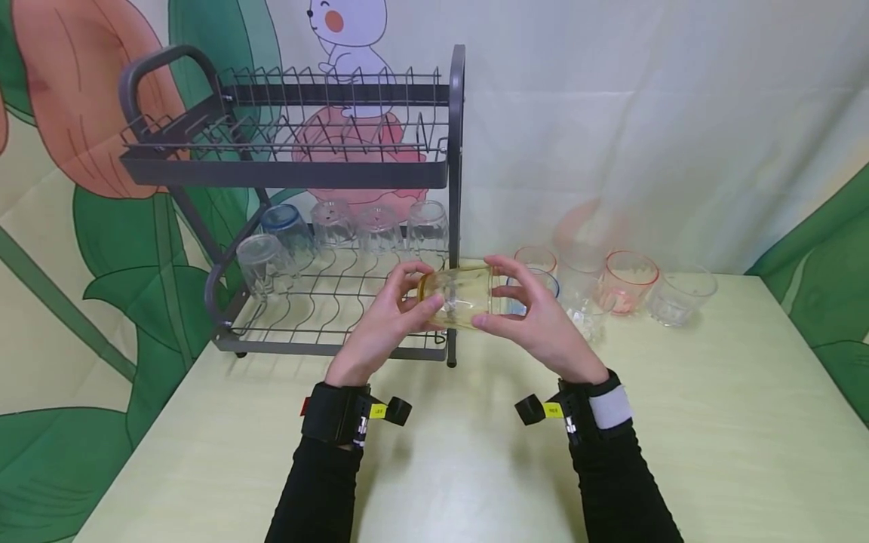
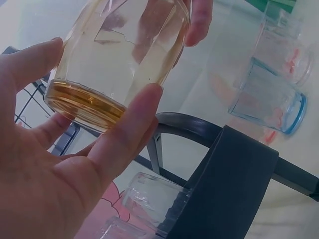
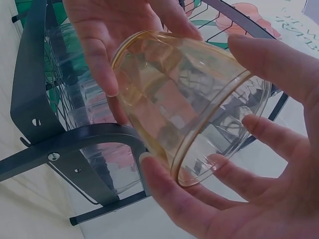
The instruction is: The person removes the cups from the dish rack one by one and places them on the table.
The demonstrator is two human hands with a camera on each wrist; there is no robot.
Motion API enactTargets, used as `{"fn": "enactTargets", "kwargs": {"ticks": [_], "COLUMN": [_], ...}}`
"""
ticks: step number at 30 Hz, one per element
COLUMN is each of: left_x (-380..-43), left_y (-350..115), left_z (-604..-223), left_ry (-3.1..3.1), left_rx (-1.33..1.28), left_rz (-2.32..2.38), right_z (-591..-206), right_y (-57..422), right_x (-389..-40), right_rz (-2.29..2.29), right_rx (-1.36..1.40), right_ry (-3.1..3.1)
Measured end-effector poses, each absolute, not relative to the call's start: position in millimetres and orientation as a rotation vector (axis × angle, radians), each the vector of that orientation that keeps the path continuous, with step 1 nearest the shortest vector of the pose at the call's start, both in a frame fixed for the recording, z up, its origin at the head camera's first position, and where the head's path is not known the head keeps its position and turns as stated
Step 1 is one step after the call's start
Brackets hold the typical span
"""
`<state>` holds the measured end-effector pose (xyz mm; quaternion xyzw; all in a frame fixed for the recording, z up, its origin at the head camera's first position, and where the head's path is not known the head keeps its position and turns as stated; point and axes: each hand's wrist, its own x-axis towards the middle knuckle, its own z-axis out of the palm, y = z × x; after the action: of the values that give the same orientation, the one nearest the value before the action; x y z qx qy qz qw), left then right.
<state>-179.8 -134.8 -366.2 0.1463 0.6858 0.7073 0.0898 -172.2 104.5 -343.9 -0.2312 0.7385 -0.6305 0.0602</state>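
Note:
A yellow-tinted drinking glass [image 1: 465, 296] lies on its side in the air between my two hands, just right of the dish rack's front corner. My left hand [image 1: 388, 320] grips its thick amber base, thumb and fingers on opposite sides. At the rim end, my right hand [image 1: 546, 326] holds the glass with fingers and thumb spread around it. The open rim faces the right palm, as the right wrist view shows the glass [image 3: 174, 94] from that side. Faceted walls show in the left wrist view, above the amber base [image 2: 87, 102].
A dark two-tier dish rack [image 1: 285, 175] stands at the left. Several upside-down glasses sit on its lower tier, including a blue-tinted glass [image 1: 288, 226]. Behind my right hand, several upright glasses stand by the wall, among them a red-rimmed glass [image 1: 630, 280] and a clear glass [image 1: 681, 294].

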Motion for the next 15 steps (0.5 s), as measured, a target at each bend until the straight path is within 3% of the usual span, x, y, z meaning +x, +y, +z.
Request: {"fn": "enactTargets", "kwargs": {"ticks": [15], "left_x": [-178.5], "left_y": [-139.4], "left_z": [-362.9], "left_ry": [2.175], "left_rx": [0.423], "left_rz": [1.966], "right_z": [-340.0], "right_y": [106.2], "right_x": [-169.1], "right_rz": [-1.853], "right_rx": [-0.697], "right_ry": [2.330]}}
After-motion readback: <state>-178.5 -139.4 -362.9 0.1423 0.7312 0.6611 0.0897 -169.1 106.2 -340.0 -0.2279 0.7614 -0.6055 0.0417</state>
